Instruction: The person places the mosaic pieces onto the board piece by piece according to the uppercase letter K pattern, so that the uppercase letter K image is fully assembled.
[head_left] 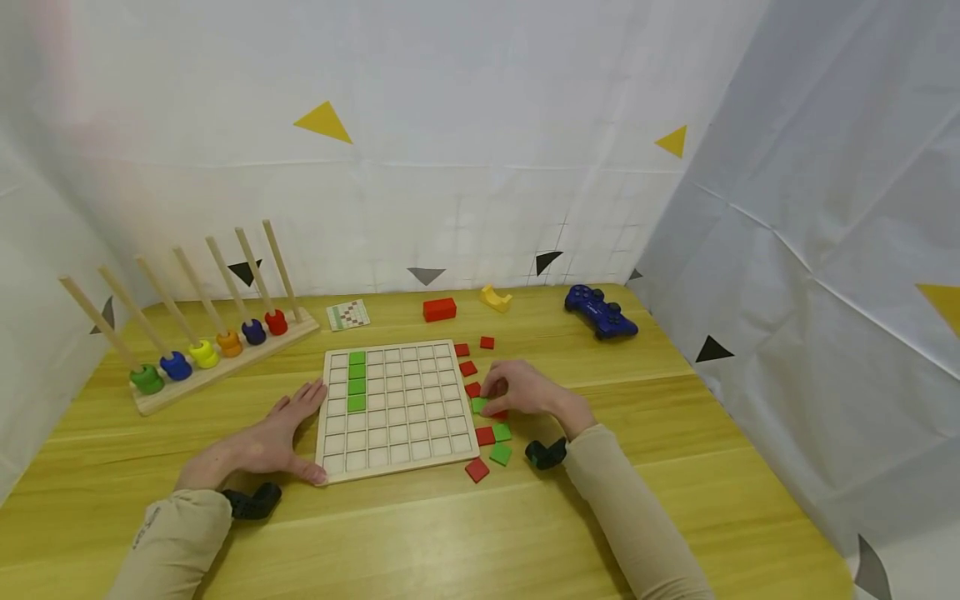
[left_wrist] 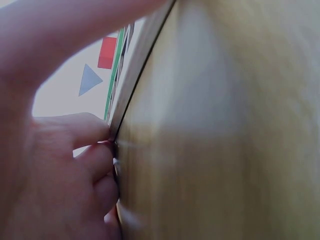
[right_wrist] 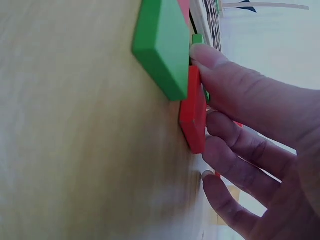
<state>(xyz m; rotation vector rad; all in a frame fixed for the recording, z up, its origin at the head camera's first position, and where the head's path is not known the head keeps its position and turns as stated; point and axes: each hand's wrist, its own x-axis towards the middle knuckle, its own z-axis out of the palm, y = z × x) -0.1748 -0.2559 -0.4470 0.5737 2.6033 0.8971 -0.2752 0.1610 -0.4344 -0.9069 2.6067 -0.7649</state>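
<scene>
Grid board (head_left: pixel 395 408) lies flat on the wooden surface (head_left: pixel 450 533), square to the person, so both hands reach it without stretching. Four green tiles (head_left: pixel 357 381) fill a column of cells near its left edge; the other cells show bare wood.

Left hand (head_left: pixel 277 433) rests against the board's left edge, thumb along the near corner. In the left wrist view its fingers (left_wrist: pixel 95 160) press the rim, seemingly to keep the board from sliding. They lie straight and hold nothing.

Right hand (head_left: pixel 525 390) hovers low over loose tiles just right of the board. Its fingers (right_wrist: pixel 235 90) are curled down, tips on a green tile (head_left: pixel 478 405) beside a red tile (right_wrist: pixel 194 117); whether that tile is pinched or only touched cannot be told.

Spare red tiles (head_left: pixel 471 368) and green tiles lie scattered along the board's right side, within easy reach of the working hand.

Behind: a peg rack (head_left: pixel 217 358) with one coloured ring per peg, a pattern card (head_left: pixel 348 315) near the board's far edge, probably as reference, a red block (head_left: pixel 439 309), a yellow piece (head_left: pixel 496 297) and a blue gamepad (head_left: pixel 600 311).

No legible writing or brand; the card shows only a fine coloured grid.
</scene>
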